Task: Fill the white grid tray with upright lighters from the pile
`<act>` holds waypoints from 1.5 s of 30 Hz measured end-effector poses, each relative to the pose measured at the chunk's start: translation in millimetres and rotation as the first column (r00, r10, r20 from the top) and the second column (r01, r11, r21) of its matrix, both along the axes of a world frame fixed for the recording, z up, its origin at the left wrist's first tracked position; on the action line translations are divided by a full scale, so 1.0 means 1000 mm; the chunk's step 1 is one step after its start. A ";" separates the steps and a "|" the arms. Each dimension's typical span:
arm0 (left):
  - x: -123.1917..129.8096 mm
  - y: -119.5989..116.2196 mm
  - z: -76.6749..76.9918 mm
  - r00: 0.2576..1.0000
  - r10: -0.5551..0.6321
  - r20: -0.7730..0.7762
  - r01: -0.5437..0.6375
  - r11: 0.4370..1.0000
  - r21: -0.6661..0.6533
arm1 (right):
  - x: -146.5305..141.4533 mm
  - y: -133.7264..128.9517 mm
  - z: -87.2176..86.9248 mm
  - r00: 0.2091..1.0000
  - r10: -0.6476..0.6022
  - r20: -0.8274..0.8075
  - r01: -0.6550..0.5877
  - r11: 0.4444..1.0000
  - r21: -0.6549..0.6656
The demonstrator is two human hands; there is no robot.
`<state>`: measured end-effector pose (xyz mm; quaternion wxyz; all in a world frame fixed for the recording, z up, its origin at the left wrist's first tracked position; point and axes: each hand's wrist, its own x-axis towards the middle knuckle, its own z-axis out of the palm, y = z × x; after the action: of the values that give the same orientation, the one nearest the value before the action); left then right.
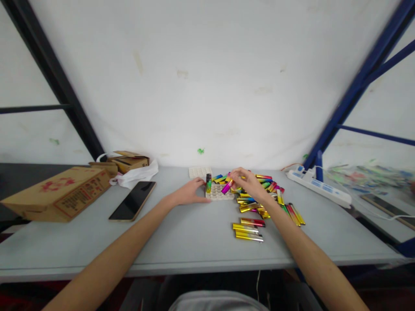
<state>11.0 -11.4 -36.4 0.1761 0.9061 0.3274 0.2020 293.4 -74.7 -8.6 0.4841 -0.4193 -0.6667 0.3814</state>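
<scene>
A pale tray with rows of round holes [220,194] lies on the table in front of me. One lighter with a black top [208,184] stands upright at its left end. My left hand [189,193] grips the tray's left end, thumb along the front corner and fingers by the upright lighter. Pinched in the fingers of my right hand [247,181] is a shiny magenta and gold lighter [227,186], tilted above the tray's right part. A heap of metallic-coloured lighters [248,207] lies right of the tray, partly hidden by my right hand and forearm.
Several lighters [248,232] lie nearer me. Behind the tray is another pale tray [199,172]. A phone [132,201], a cardboard box [61,192] and a white bag [139,173] are on the left. A power strip [319,188] lies right, beside a blue frame [343,108].
</scene>
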 end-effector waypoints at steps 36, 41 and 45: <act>0.001 -0.001 -0.002 0.999 -0.039 0.017 0.038 0.999 0.024 | -0.058 -0.013 -0.025 0.981 0.124 -0.148 -0.165 0.935 -0.313; 0.001 0.000 -0.003 1.000 -0.019 0.007 0.019 1.000 0.017 | -0.054 -0.009 -0.025 0.991 -0.009 0.136 0.016 0.999 -0.051; 0.001 -0.001 -0.002 1.000 -0.029 -0.009 0.029 0.999 0.022 | -0.055 -0.011 -0.023 0.940 -0.134 0.313 0.103 0.988 0.114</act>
<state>12.5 -12.0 -38.6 0.1675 0.9136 0.3125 0.1992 238.2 -85.3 -31.7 0.4111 -0.4915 -0.7273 0.2460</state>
